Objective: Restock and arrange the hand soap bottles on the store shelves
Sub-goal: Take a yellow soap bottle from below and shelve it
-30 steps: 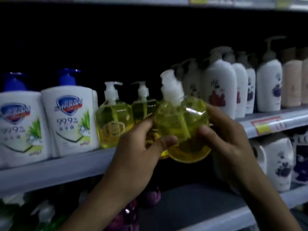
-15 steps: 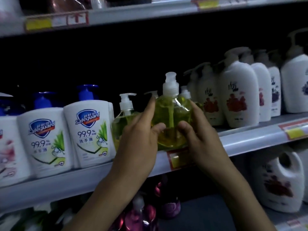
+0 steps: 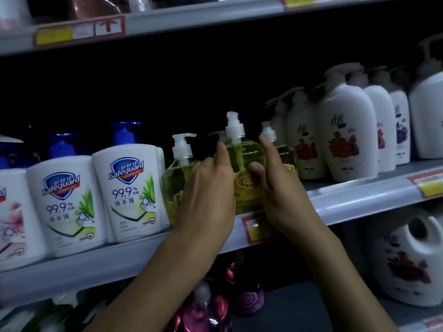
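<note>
Middle shelf (image 3: 347, 200), grey front rail, runs 9 to 3 o'clock. At 9: Safeguard bottles (image 3: 129, 195), white with blue pumps, side by side, touching. Centre: yellow soap bottles (image 3: 175, 185) with clear pumps. Front yellow bottle (image 3: 244, 161) stands upright at the shelf edge. At 2–3: white flower-label bottles (image 3: 345, 135) in rows going back. Price tag (image 3: 254, 228) on the rail under the front yellow bottle, second tag (image 3: 429, 185) at 3. Lower shelf (image 3: 299, 305): white jug (image 3: 405, 257) at 4, dark pink bottles (image 3: 249, 295) at 6.

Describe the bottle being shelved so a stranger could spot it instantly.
On the middle shelf, yellow pump bottles stand between blue-capped Safeguard bottles and white flowered bottles. Only this yellow bottle sits between the left hand and right hand.
</note>
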